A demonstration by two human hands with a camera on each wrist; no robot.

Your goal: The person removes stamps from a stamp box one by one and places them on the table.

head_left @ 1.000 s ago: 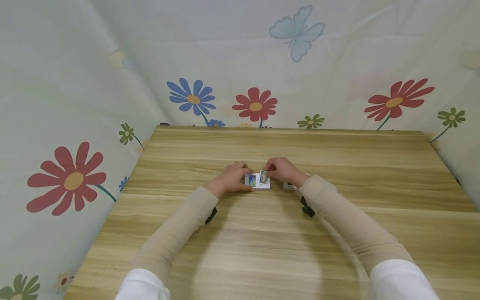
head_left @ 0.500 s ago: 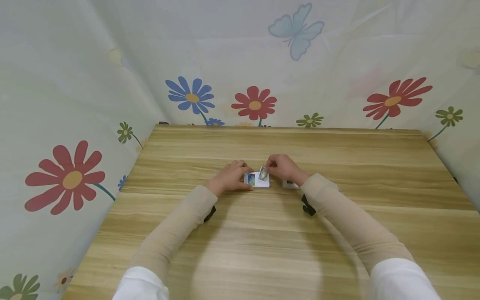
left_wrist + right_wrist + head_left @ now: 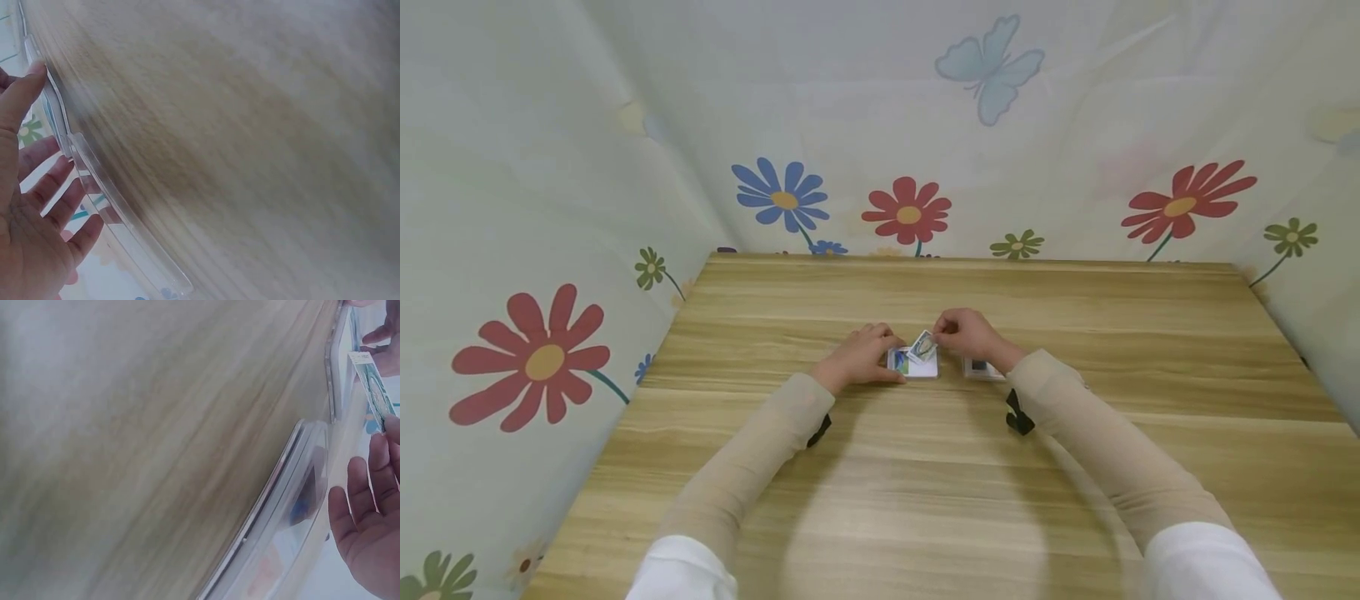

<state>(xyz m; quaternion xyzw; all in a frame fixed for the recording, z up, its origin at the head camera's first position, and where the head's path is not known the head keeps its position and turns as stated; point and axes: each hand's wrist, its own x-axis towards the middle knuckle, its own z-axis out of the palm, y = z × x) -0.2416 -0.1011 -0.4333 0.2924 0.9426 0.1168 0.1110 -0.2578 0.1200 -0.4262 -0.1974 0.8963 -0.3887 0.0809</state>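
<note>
My left hand (image 3: 861,354) holds a small flat white-and-clear case (image 3: 927,370) on the table, thumb at its near edge and fingers at its far edge. A blue-green picture (image 3: 896,361) shows in the case's left half; its right half is white. Above the case, my right hand (image 3: 972,335) pinches a small picture card (image 3: 922,347) by one corner, between thumb and forefinger. The card is tilted, and in the right wrist view the card (image 3: 374,387) has a pale printed end; the other right fingers are loosely bent.
A second clear flat case (image 3: 979,369) lies under my right wrist, partly hidden. In the left wrist view, a clear plastic tray-like piece (image 3: 128,222) lies beside my left fingers. The wood-grain table (image 3: 917,492) meets a flower-printed cloth (image 3: 1075,150) at the back.
The card in my right hand has turned from nearly upright to a slant and shifted slightly left, baring the case's white right half. My left hand stays in place.
</note>
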